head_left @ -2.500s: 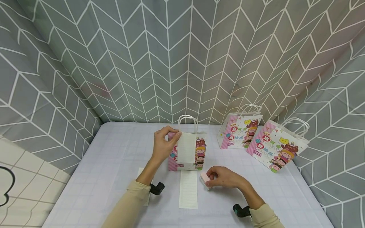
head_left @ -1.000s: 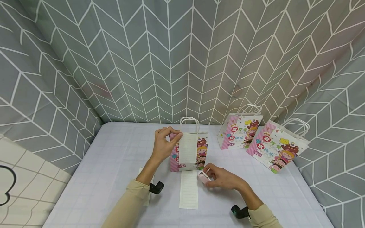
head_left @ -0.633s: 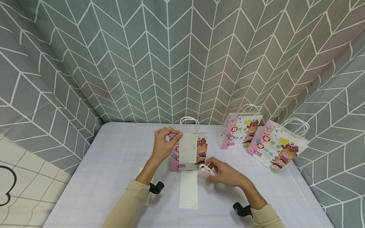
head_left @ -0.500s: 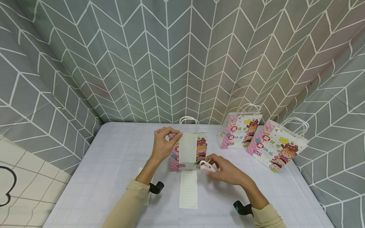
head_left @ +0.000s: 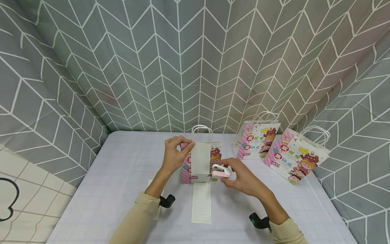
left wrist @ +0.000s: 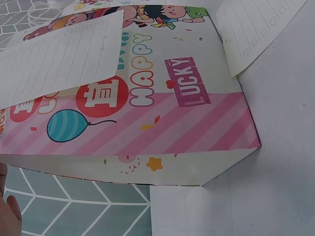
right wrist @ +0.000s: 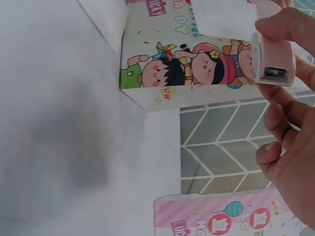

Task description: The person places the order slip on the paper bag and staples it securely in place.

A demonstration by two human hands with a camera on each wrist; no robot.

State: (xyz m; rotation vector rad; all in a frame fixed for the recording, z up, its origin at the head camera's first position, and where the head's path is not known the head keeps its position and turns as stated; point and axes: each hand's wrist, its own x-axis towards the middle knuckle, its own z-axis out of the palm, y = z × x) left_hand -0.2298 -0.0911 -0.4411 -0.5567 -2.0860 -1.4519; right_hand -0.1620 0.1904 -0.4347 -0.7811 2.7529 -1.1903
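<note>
In the head view a small gift bag (head_left: 215,158) with pink stripes and cartoon figures stands upright on the table. A lined paper slip (head_left: 200,157) lies over its front, its top at the bag's upper edge. My left hand (head_left: 175,154) pinches the slip and the bag's edge between thumb and fingers at the upper left corner. My right hand (head_left: 242,178) holds a pink and white mini stapler (head_left: 221,172) just in front of the bag's right side. The right wrist view shows the stapler (right wrist: 275,59) between thumb and fingers, overlapping the bag's front.
A second lined slip (head_left: 201,203) lies flat before the bag, and another slip (head_left: 157,210) is partly hidden under the left forearm. Two matching bags stand at the right: one bag (head_left: 256,140) at the back, the other bag (head_left: 297,156) leaning nearer. A patterned curtain (head_left: 182,67) hangs behind.
My right hand has lifted the stapler off the table, turned it and raised it to the bag's lower right side. The left hand keeps its pinch, almost still.
</note>
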